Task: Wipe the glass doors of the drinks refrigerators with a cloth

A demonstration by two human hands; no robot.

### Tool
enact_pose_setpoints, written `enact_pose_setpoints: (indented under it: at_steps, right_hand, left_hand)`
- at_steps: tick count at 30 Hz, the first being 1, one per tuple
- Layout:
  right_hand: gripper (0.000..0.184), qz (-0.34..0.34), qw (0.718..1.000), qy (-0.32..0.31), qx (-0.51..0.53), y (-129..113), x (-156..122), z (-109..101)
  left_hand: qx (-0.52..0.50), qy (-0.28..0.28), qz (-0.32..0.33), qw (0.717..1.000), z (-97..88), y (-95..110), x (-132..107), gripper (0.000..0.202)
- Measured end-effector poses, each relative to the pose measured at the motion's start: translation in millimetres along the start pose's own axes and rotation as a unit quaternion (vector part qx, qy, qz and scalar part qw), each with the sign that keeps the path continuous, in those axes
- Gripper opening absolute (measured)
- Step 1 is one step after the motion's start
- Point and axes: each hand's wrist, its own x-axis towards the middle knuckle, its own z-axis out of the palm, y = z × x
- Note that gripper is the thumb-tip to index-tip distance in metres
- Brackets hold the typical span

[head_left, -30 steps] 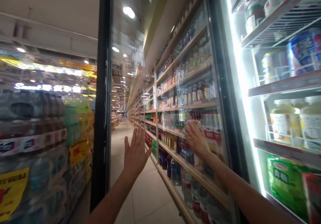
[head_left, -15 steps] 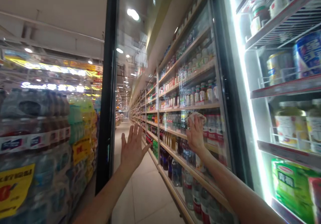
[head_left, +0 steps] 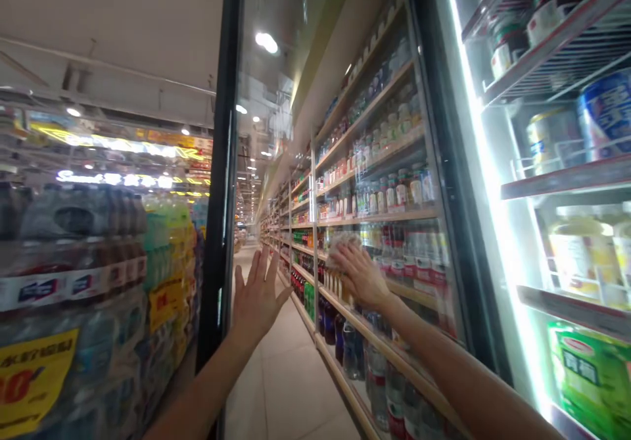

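The glass door (head_left: 276, 183) of an upright drinks fridge stands open in front of me, framed in black. My left hand (head_left: 257, 298) is spread against the lower left of the pane, fingers apart and holding nothing. Toward the middle of the glass, my right hand (head_left: 357, 270) presses a pale, crumpled cloth (head_left: 342, 248) to the surface. The cloth is partly covered by the fingers and a little blurred.
Lit fridge shelves (head_left: 572, 180) with bottles, cans and a green pack (head_left: 586, 374) stand close on the right. Stacked packs of bottled drinks (head_left: 73, 282) rise at the left, past the black door frame (head_left: 224, 164). Through the glass, drink shelves (head_left: 374, 220) line a tiled aisle (head_left: 286, 367).
My right hand has slid the cloth leftward and slightly down across the glass. My left hand stays spread at nearly the same place. The view has shifted slightly.
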Motion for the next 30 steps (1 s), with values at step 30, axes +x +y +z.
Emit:
enact_pose_setpoints:
  at_steps: [30]
  right_hand:
    - [0.05,0.13,0.985,0.11,0.018,-83,160,6]
  left_hand:
    - [0.043,0.079,0.026,0.996,-36.2,-74,26,0.058]
